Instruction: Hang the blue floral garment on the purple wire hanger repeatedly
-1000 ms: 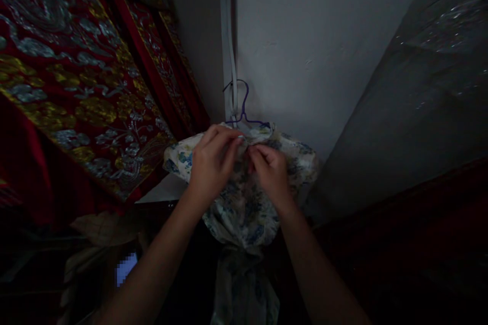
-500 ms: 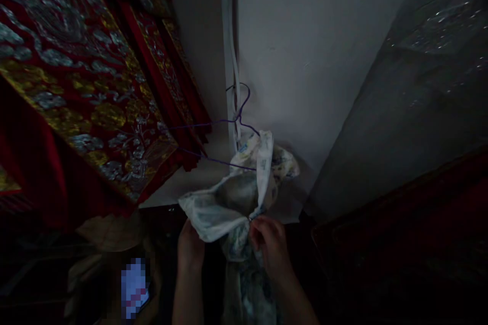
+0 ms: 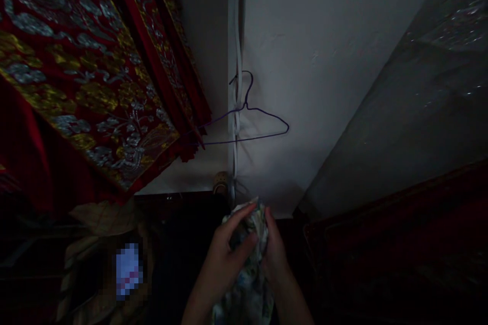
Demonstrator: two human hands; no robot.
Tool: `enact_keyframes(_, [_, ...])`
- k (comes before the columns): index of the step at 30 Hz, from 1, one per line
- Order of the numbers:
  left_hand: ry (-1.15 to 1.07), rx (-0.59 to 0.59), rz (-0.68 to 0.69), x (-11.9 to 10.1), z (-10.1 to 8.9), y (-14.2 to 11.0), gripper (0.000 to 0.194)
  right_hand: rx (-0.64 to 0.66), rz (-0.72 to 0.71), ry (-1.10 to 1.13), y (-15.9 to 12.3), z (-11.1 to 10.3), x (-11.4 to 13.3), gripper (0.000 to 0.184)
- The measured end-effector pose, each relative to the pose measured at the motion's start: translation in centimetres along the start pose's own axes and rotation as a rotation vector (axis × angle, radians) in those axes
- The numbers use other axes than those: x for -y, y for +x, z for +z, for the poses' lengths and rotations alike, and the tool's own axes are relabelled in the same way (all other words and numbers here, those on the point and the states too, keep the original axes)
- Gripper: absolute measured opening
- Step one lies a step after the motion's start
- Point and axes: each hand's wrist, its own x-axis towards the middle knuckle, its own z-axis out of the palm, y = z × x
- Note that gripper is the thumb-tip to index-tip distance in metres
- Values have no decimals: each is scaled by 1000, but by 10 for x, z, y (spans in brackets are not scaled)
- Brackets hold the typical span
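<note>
A white garment with a dark leafy or floral pattern (image 3: 244, 284) is bunched up between my two hands, hanging down toward the bottom of the view. My left hand (image 3: 224, 249) grips its upper edge with thumb and fingers. On the other side, my right hand (image 3: 275, 249) is closed around the same cloth, its fingers partly hidden behind it. Above them, a thin purple wire hanger (image 3: 246, 105) hangs by its hook from a pale twisted cord (image 3: 237, 51) on the wall, with nothing on its right half. Its left end reaches behind red cloth.
Red cloth with gold and silver embroidery (image 3: 102, 96) hangs at left. Below it sits a woven basket (image 3: 68, 269) with a blurred, lit rectangle (image 3: 128, 269) over it. A tan clog (image 3: 220, 182) is near the wall base. Clear plastic sheeting (image 3: 438, 86) covers the right side.
The garment has come off the hanger and moved down between my hands. The hanger now hangs bare, its right arm exposed. My left hand has moved right, closer to my right hand.
</note>
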Motion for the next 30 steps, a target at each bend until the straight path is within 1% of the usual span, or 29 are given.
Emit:
enact_keyframes(1, [73, 25, 6, -2, -2, -1, 51, 16, 14, 40, -2, 0, 4, 62])
enact_keyframes(2, [146, 22, 12, -5, -7, -1, 53, 43, 25, 58, -5, 0, 9, 62])
enact_keyframes(3, [221, -11, 20, -7, -15, 0, 53, 74, 30, 58, -7, 0, 16, 59])
enact_keyframes(5, [368, -133, 60, -13, -35, 8, 50, 154, 25, 28, -9, 1, 30, 53])
enact_keyframes(6, [420, -188, 91, -15, -45, 14, 48, 204, 31, -3, -9, 2, 37, 53])
enact_keyframes(7, [441, -218, 123, -17, -53, 21, 46, 265, 42, -50, -9, 5, 44, 56])
enact_keyframes(8, [426, -205, 148, -18, -58, 28, 44, 336, 55, -112, -9, 9, 50, 59])
enact_keyframes(9, [377, -153, 162, -18, -61, 35, 43, 410, 64, -190, -9, 14, 55, 60])
enact_keyframes(10, [315, -66, 162, -17, -62, 41, 42, 480, 62, -279, -9, 19, 59, 58])
enact_keyframes(11, [262, 40, 153, -14, -61, 46, 40, 541, 44, -376, -9, 24, 64, 52])
enact_keyframes(13, [249, 242, 161, -3, -58, 50, 38, 626, -46, -573, -7, 32, 77, 28])
enact_keyframes(14, [296, 307, 186, 3, -57, 50, 36, 632, -120, -658, -5, 34, 85, 17])
enact_keyframes(15, [361, 340, 215, 10, -59, 49, 36, 608, -207, -717, -2, 35, 95, 11])
enact_keyframes(16, [430, 348, 237, 15, -62, 47, 36, 561, -291, -752, 3, 35, 106, 10])
enact_keyframes(17, [492, 334, 247, 20, -68, 44, 37, 501, -362, -761, 8, 34, 119, 12])
enact_keyframes(19, [608, 268, 224, 24, -87, 42, 35, 362, -452, -690, 21, 33, 145, 21])
enact_keyframes(21, [719, 183, 202, 20, -114, 42, 28, 221, -480, -529, 40, 33, 165, 27])
enact_keyframes(22, [764, 129, 197, 16, -128, 43, 25, 164, -469, -433, 51, 34, 172, 29])
enact_keyframes(23, [796, 75, 187, 11, -142, 44, 24, 125, -437, -343, 63, 37, 174, 31])
enact_keyframes(24, [814, 28, 175, 6, -154, 45, 24, 116, -384, -286, 76, 40, 173, 31])
enact_keyframes(25, [822, -10, 163, -1, -165, 45, 26, 133, -324, -276, 89, 43, 168, 31])
enact_keyframes(26, [826, -43, 154, -8, -172, 43, 28, 163, -284, -317, 103, 47, 161, 30])
enact_keyframes(27, [828, -62, 150, -15, -177, 41, 28, 190, -286, -399, 117, 50, 152, 30])
enact_keyframes(28, [826, -64, 149, -22, -179, 38, 28, 206, -326, -498, 130, 52, 143, 31])
enact_keyframes(30, [808, -48, 164, -36, -178, 33, 27, 215, -454, -658, 153, 53, 126, 30])
